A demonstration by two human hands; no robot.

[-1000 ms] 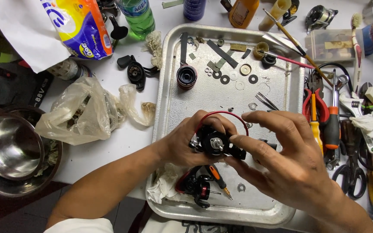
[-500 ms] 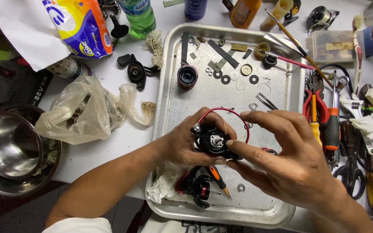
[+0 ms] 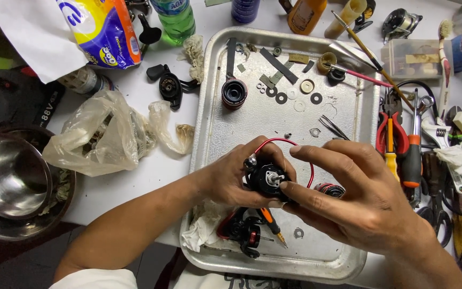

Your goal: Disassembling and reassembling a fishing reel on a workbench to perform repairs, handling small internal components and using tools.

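My left hand (image 3: 236, 179) grips a small black round reel body (image 3: 266, 177) with a thin red wire loop (image 3: 284, 142) arching over it, held above the metal tray (image 3: 244, 126). The fingertips of my right hand (image 3: 348, 198) touch the right side of the same black part, thumb and forefinger pinching at its edge. Under my hands lie another black and red reel part (image 3: 244, 230), a small orange-handled screwdriver (image 3: 270, 223) and a white rag (image 3: 201, 230). A red and black spool (image 3: 330, 189) peeks out beside my right hand.
Washers, strips and a dark spool (image 3: 234, 92) lie at the tray's far end. Pliers and screwdrivers (image 3: 399, 144) crowd the right side. A crumpled plastic bag (image 3: 102, 134), a steel bowl (image 3: 6, 179), a green bottle (image 3: 176, 18) and a black reel side plate (image 3: 169, 85) sit to the left.
Both hands have turned the black part slightly and shifted it a little right; the red wire loop now arches higher. My right fingers have closed in on its edge.
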